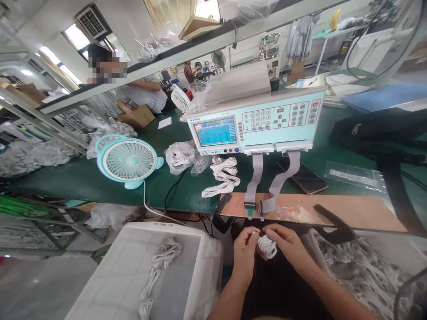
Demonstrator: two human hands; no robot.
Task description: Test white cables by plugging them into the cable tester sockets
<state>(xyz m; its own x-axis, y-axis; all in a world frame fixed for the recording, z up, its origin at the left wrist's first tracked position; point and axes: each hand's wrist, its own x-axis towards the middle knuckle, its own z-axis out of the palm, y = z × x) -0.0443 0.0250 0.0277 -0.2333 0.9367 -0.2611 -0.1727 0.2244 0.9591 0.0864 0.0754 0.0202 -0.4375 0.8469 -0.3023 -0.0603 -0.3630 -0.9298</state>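
A coiled white cable is held between my two hands, just in front of the bench edge. My left hand pinches one end of it between thumb and fingers. On the other side, my right hand is closed on the bundle near its top. Just beyond my fingertips, two small connector boards sit at the edge of a copper-coloured board. Grey ribbon cables run from them up to a tester with a lit screen.
Bundled white cables lie before the tester, beside a light-blue fan. A white bin on the left holds several bundles; another bin at right is heaped with cables. Black clamps grip the board. A phone lies behind.
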